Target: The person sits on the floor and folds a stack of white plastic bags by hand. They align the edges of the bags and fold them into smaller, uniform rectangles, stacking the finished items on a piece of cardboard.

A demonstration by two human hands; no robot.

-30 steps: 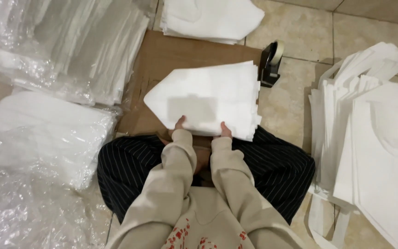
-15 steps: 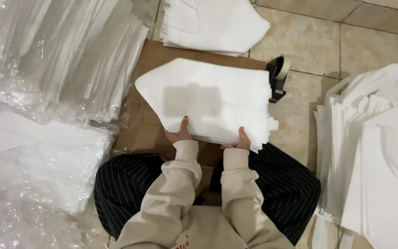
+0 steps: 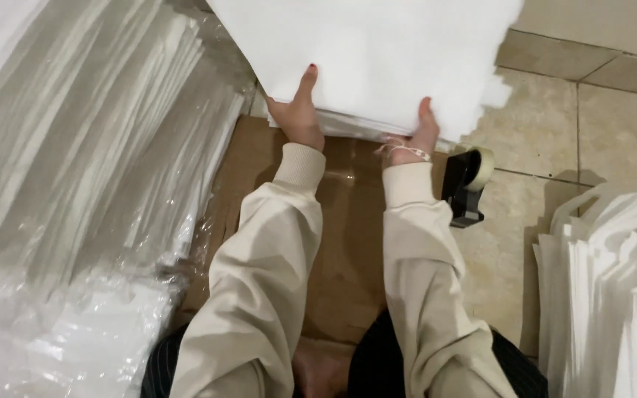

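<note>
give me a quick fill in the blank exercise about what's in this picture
1. Both hands, the left hand and the right hand, grip the near edge of a stack of white ____.
2. Under the forearms lies a flat brown sheet of ____.
3. The black tape dispenser stands beside the ____ wrist.
4. The bundles on the person's left are wrapped in clear ____.

Missing words: bags; cardboard; right; plastic

Thick stack of white folded sheets (image 3: 377,51), lifted flat above brown cardboard
</note>
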